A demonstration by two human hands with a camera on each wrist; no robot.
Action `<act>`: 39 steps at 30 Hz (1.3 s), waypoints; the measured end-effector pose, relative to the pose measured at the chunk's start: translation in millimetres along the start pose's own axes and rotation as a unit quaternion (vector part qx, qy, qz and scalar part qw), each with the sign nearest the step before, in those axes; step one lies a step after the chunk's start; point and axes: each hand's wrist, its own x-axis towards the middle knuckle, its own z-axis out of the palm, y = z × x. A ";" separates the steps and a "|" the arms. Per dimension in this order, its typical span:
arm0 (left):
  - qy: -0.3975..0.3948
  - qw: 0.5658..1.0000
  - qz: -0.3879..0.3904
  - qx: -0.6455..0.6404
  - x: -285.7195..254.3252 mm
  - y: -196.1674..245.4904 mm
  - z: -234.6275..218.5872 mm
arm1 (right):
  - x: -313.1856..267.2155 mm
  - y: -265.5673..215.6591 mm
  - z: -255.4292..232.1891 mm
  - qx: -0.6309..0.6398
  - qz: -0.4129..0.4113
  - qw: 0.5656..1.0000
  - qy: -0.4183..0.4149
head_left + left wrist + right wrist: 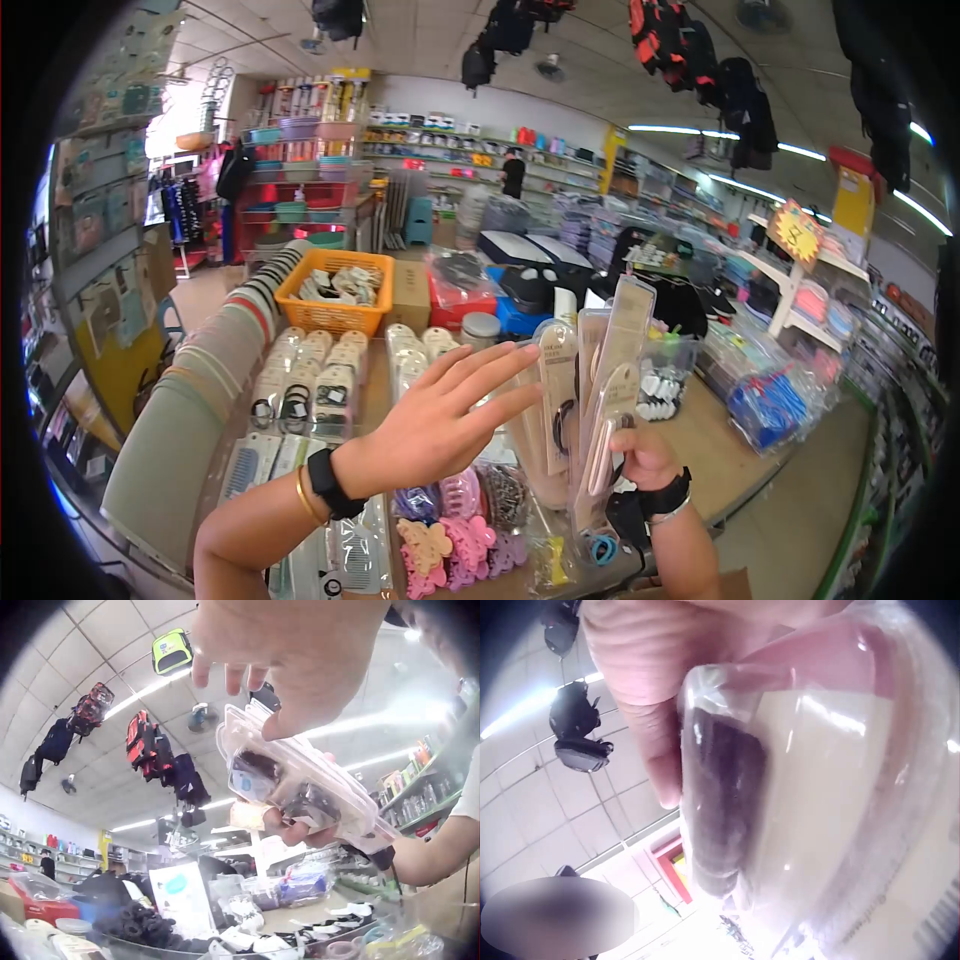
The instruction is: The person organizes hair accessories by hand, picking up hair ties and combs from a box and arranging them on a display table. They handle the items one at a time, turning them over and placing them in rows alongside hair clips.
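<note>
My right hand (pixel 648 458) grips several long clear plastic packs (pixel 612 345) with beige cards, held upright in a fanned bunch. Small dark items show through the plastic of one pack (pixel 255 776). Up close in the right wrist view, a purplish-dark item (pixel 726 802) lies inside a pack, beside the right thumb (pixel 656 742). My left hand (pixel 445 415) has its fingers stretched out toward the bunch, fingertips right at the packs' left side. From the left wrist, the left hand (pixel 300 660) hangs over the packs' edges with nothing gripped.
Bagged claw clips (pixel 465 545), packaged combs (pixel 350 555) and carded hair ties (pixel 333 385) cover the table below. An orange basket (pixel 335 310) stands behind, left of a lidded jar (pixel 480 328). Rolled fabric (pixel 185 420) lines the left edge; a clear tub (pixel 665 375) stands right.
</note>
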 end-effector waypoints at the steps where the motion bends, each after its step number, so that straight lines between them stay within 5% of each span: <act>1: -0.032 0.999 0.004 0.014 -1.1 -7.5 1.9 | 11.6 3.5 -5.4 0.004 0.002 1.000 -0.011; 7: -0.102 0.994 0.028 0.011 -5.1 -33.6 18.4 | 34.4 25.4 -30.8 0.041 0.008 0.999 -0.026; 13: 0.008 0.998 -0.022 -0.062 -15.0 -43.0 62.8 | 28.2 34.8 -37.6 0.068 -0.033 0.997 -0.002; 30: -0.025 0.999 0.015 0.022 -4.1 -44.7 85.6 | 39.1 44.5 -38.8 0.168 -0.096 0.981 0.029; 36: 0.007 0.999 -0.013 0.044 -16.1 -60.6 95.7 | 38.7 38.4 -43.1 0.148 -0.180 0.965 0.116; 39: 0.023 0.991 -0.105 0.076 -19.8 -74.9 98.3 | 37.3 32.8 -47.8 0.158 -0.217 0.955 0.131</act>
